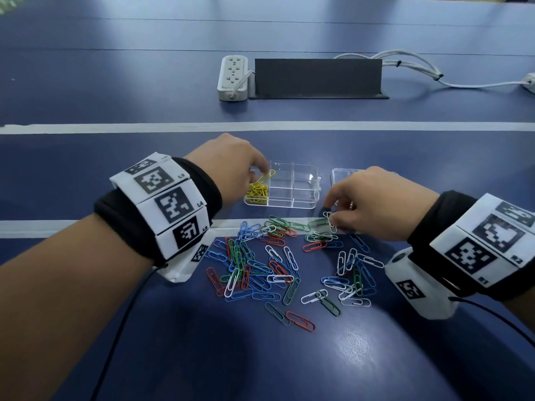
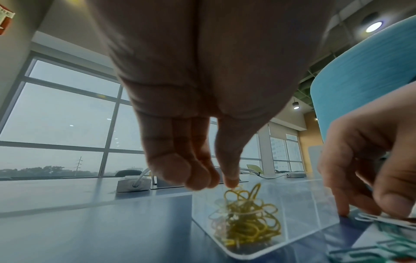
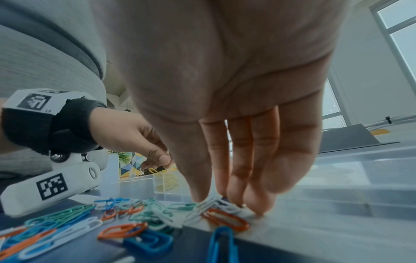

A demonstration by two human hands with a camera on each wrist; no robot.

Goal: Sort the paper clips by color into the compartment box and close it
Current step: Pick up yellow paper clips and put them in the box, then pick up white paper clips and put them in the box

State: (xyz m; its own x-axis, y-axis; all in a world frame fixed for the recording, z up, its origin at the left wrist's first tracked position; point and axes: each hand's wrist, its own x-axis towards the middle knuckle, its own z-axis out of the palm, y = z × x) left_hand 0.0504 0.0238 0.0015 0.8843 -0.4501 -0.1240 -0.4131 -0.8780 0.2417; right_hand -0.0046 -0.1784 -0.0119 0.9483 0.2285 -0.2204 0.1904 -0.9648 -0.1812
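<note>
A clear compartment box (image 1: 302, 195) stands open on the blue table, with a heap of yellow clips (image 1: 257, 193) in its left compartment (image 2: 245, 226). My left hand (image 1: 262, 172) hovers over that compartment and pinches a yellow clip (image 1: 268, 175) between thumb and fingers (image 2: 202, 179). The box's clear lid (image 1: 343, 174) lies to the right, half hidden by my right hand (image 1: 330, 217). That hand pinches a white clip (image 1: 330, 222) at the far edge of the mixed pile of clips (image 1: 275, 267). In the right wrist view its thumb and fingers (image 3: 238, 194) close on white clips (image 3: 213, 203).
The loose pile holds blue, green, red and white clips between my wrists. A white power strip (image 1: 233, 78), a black stand (image 1: 317, 78) and white cables (image 1: 419, 68) lie at the back. White tape lines (image 1: 289, 127) cross the table.
</note>
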